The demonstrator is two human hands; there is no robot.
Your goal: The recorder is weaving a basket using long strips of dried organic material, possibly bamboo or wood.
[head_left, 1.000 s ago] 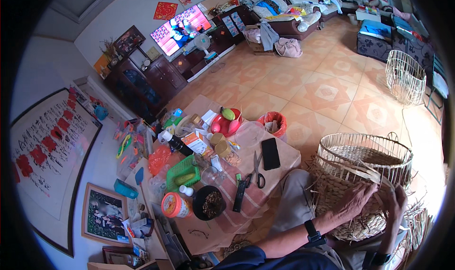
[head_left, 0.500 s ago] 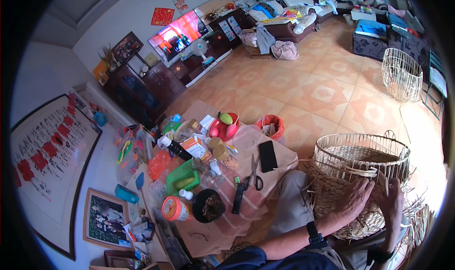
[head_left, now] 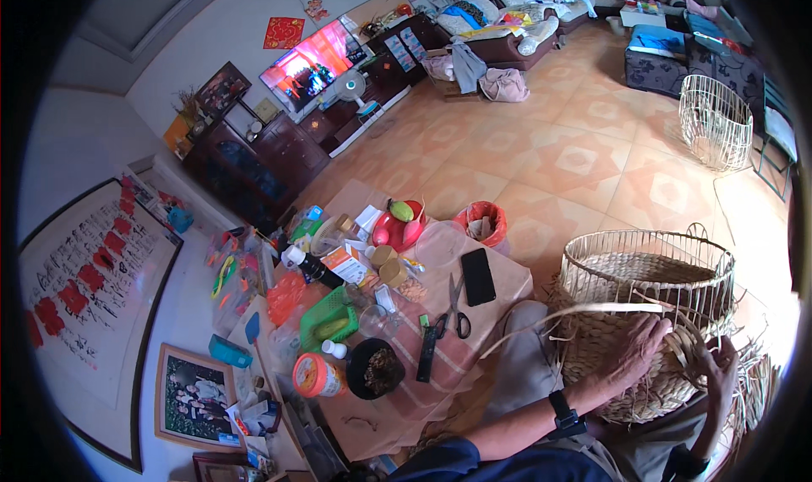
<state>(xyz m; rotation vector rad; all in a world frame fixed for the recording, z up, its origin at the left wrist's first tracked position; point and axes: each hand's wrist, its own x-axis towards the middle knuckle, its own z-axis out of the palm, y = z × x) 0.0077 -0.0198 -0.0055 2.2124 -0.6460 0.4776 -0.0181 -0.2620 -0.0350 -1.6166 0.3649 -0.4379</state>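
While left hand (head_left: 634, 351) stays flat on half-woven basket (head_left: 643, 313), right hand (head_left: 719, 372) shifted slightly along weave, grip clamped on strand (head_left: 584, 309); weaving creeping round.

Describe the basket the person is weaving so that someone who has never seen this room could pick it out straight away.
Start at the cluttered low table at centre; right of it, on the person's lap, sits the half-woven basket. The left hand rests on its side and the right hand touches its lower right side. Unlike the bare wire basket frame on the tiled floor, its lower half is covered in tan straw weave.
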